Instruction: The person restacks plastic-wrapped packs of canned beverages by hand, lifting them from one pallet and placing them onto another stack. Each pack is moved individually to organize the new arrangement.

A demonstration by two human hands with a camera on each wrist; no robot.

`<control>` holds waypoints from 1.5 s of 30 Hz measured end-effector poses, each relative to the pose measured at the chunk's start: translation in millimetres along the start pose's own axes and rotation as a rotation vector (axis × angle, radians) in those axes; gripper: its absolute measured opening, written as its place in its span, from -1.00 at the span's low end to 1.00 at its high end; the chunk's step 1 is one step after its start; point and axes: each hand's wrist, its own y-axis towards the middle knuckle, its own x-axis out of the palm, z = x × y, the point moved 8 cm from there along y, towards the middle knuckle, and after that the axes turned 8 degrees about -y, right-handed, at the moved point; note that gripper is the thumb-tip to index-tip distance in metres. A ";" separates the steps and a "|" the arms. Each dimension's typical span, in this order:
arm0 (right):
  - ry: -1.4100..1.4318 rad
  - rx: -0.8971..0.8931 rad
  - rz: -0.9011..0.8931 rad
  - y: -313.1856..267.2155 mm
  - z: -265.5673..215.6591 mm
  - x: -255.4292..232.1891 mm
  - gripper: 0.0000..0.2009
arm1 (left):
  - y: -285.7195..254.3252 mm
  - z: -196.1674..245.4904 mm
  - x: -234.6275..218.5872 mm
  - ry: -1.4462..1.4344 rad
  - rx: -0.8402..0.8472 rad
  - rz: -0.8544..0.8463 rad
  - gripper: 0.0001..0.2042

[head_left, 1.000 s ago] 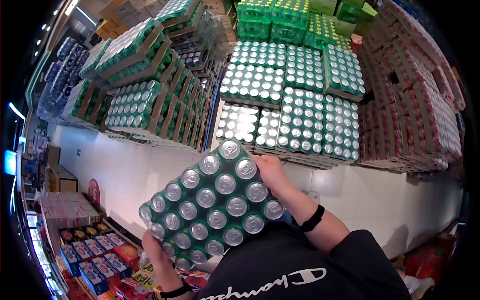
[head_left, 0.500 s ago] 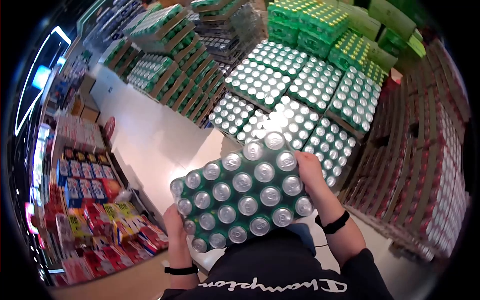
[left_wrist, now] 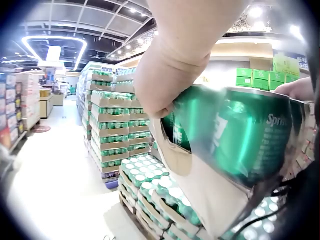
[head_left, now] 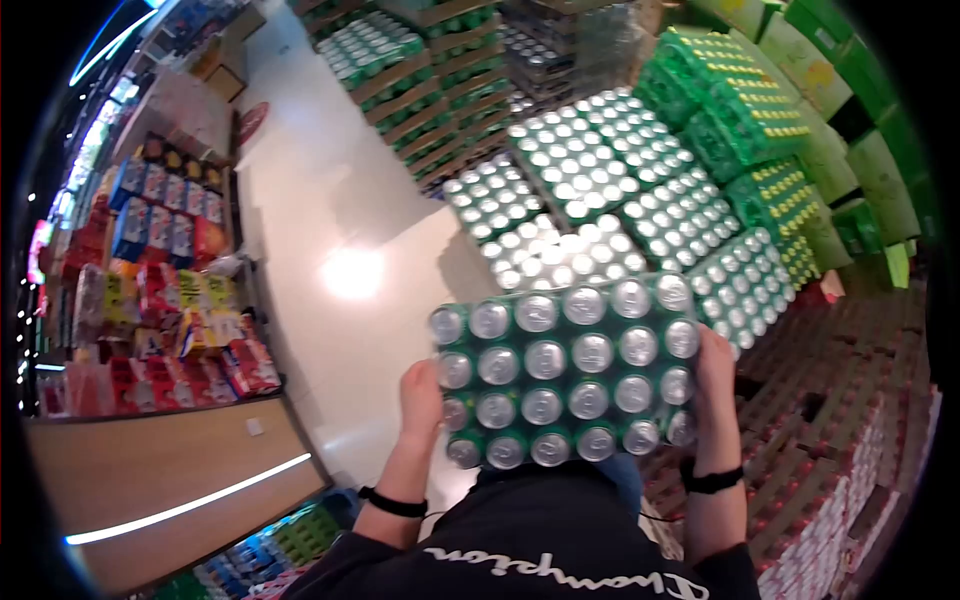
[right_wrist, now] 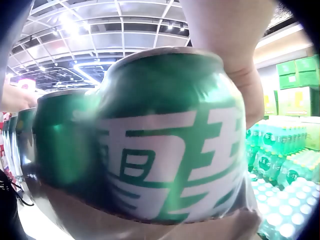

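Note:
A shrink-wrapped case of green soda cans (head_left: 566, 378) is held in front of the dark T-shirt, silver can tops facing up. My left hand (head_left: 422, 396) grips its left end, and my right hand (head_left: 714, 372) holds the opposite end. Seen from the left wrist, the cans (left_wrist: 252, 132) carry a Sprite label and sit in a low cardboard tray (left_wrist: 200, 182); the left fingers go in at the tray's end, their tips hidden. From the right wrist, a green can (right_wrist: 170, 135) fills the picture, with the right hand (right_wrist: 247, 95) behind it.
Low stacked can cases (head_left: 580, 165) stand just beyond the held case. A taller stack (head_left: 440, 90) rises behind, green bottle packs (head_left: 740, 95) at back right, red can cases (head_left: 830, 400) at right. Across the pale floor (head_left: 330, 210), a display of boxed goods (head_left: 170, 220) lines the left.
The view has swung round, and the low stack now lies above the held case. The case has gone from slanted to nearly level and shifted right in view, both hands keeping their hold.

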 end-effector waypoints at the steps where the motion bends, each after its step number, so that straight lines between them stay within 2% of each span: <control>1: -0.041 -0.026 -0.009 24.0 13.5 -15.4 -0.75 | -4.7 -1.8 16.4 -0.028 -0.016 -0.002 -0.73; 3: -0.154 -0.001 -0.037 47.7 17.1 -27.8 -0.75 | -20.3 -2.4 31.2 -0.078 -0.036 0.045 -0.73; 6: -0.166 0.049 -0.167 70.4 9.3 -29.0 -0.74 | -44.3 -32.4 43.9 -0.103 -0.036 0.136 -0.72; 9: -0.046 0.018 -0.238 105.6 14.4 -28.5 -0.73 | -88.6 -38.5 71.7 -0.158 -0.013 0.280 -0.72; 11: -0.145 0.010 -0.343 130.3 20.4 -38.8 -0.72 | -113.1 -41.2 93.5 -0.186 -0.035 0.370 -0.73; 13: -0.204 -0.012 -0.408 142.6 11.0 -43.1 -0.71 | -132.1 -49.2 103.3 -0.216 -0.032 0.374 -0.74; 15: -0.278 -0.080 -0.298 166.9 13.7 -57.9 -0.70 | -152.5 -50.4 117.2 -0.245 -0.058 0.397 -0.75; 18: -0.315 -0.086 -0.353 166.1 -22.3 -68.7 -0.70 | -160.6 -39.7 145.9 -0.303 -0.089 0.388 -0.76; 21: -0.338 -0.225 -0.327 182.4 -45.0 -80.5 -0.72 | -168.3 -46.3 166.6 -0.303 -0.076 0.342 -0.75; 22: -0.317 -0.185 -0.426 190.0 -46.1 -83.4 -0.73 | -171.3 -52.0 172.8 -0.309 -0.075 0.326 -0.75; 25: -0.171 -0.128 -0.332 209.6 -54.7 -99.6 -0.73 | -169.0 -35.6 202.4 -0.287 -0.053 0.328 -0.76; 26: -0.183 -0.112 -0.410 221.2 -54.9 -105.8 -0.74 | -172.0 -29.9 216.0 -0.280 -0.043 0.337 -0.78; 30: -0.179 -0.034 -0.475 290.8 -51.5 -123.8 -0.76 | -161.4 -9.2 280.8 -0.267 0.021 0.368 -0.78; 33: -0.194 -0.146 -0.471 349.2 -69.2 -135.3 -0.75 | -143.1 -20.4 330.7 -0.262 -0.053 0.297 -0.78; 34: -0.214 -0.117 -0.496 364.5 -77.3 -135.5 -0.74 | -130.2 -15.6 348.9 -0.247 -0.075 0.270 -0.78; 35: -0.294 -0.146 -0.496 380.6 -89.6 -140.7 -0.73 | -117.8 -13.8 370.9 -0.244 -0.097 0.260 -0.79; 36: -0.412 -0.142 -0.451 417.7 -80.4 -144.0 -0.74 | -110.6 -18.1 387.7 -0.245 -0.131 0.261 -0.79; 37: -0.355 -0.194 -0.499 431.9 -91.2 -142.9 -0.74 | -96.2 -27.7 401.9 -0.260 -0.167 0.232 -0.81; 38: -0.248 -0.158 -0.582 442.3 -98.2 -138.5 -0.75 | -79.6 -26.4 421.7 -0.281 -0.145 0.190 -0.82; 40: -0.203 -0.122 -0.555 492.4 -97.9 -140.7 -0.77 | -36.7 -43.5 442.1 0.011 0.001 0.125 -0.83; 41: -0.295 -0.156 -0.547 516.4 -99.0 -144.4 -0.73 | -32.0 -43.5 463.0 -0.243 -0.196 0.190 -0.85; 42: -0.307 -0.142 -0.517 532.1 -98.7 -150.8 -0.73 | -11.3 -51.9 477.1 -0.235 -0.171 0.126 -0.85; 43: -0.317 -0.139 -0.493 548.2 -103.2 -151.9 -0.73 | -4.3 -44.6 494.5 -0.216 -0.215 0.176 -0.83; 45: -0.374 -0.193 -0.420 590.1 -100.5 -160.0 -0.73 | 28.7 -59.3 519.6 -0.314 -0.195 0.122 -0.78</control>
